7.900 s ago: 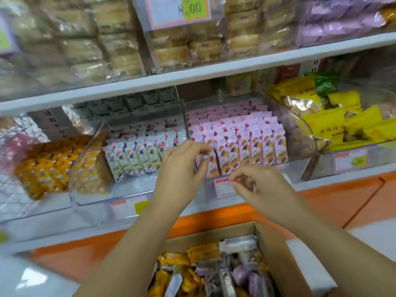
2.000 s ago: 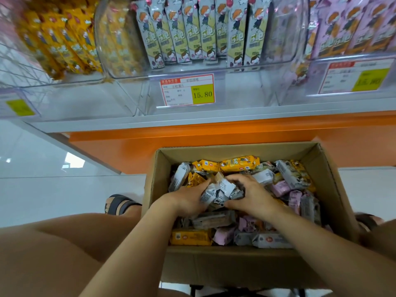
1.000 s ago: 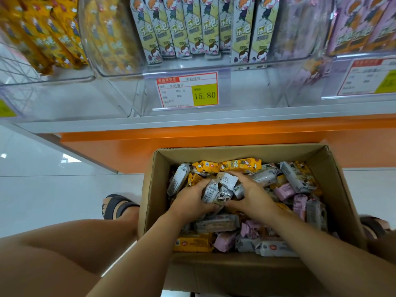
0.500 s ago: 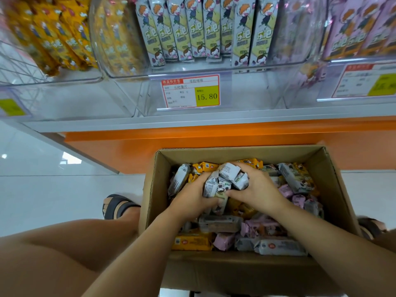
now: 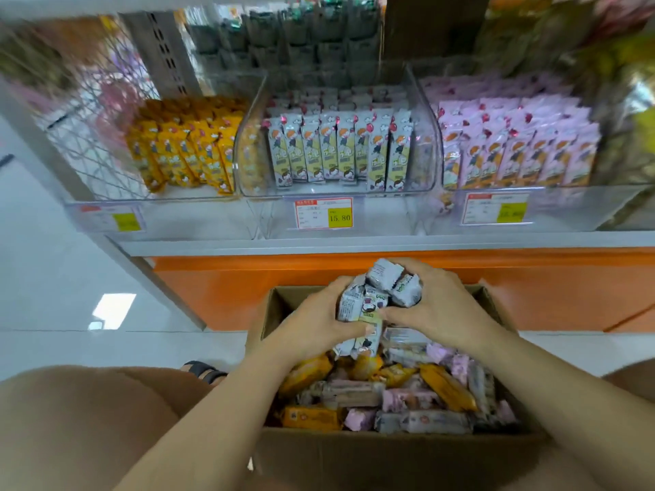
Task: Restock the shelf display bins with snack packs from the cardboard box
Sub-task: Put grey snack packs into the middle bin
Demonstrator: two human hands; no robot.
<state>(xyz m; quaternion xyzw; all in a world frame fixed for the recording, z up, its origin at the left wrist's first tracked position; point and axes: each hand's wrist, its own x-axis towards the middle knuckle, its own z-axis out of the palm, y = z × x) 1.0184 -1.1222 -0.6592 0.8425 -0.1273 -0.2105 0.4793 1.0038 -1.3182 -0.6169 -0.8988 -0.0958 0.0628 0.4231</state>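
Both hands hold one bundle of grey-white snack packs [image 5: 375,299] above the far end of the cardboard box [image 5: 390,455]. My left hand [image 5: 315,324] grips the bundle from the left, my right hand [image 5: 436,306] from the right. The box holds several loose yellow, pink and grey packs. On the shelf above stand three clear bins: the middle bin [image 5: 425,143] with upright grey-white packs, a left bin [image 5: 156,196] with yellow packs and a right bin [image 5: 567,193] with pink packs.
A white shelf edge [image 5: 354,239] with price tags runs over an orange base panel [image 5: 531,288]. My bare knee [image 5: 81,430] is at the lower left, a sandalled foot [image 5: 205,371] beside the box. White floor tiles [image 5: 53,278] lie to the left.
Both hands have lifted the bundle of grey-white packs up out of the box toward the shelf. The view has tilted up, showing the three bins in full.
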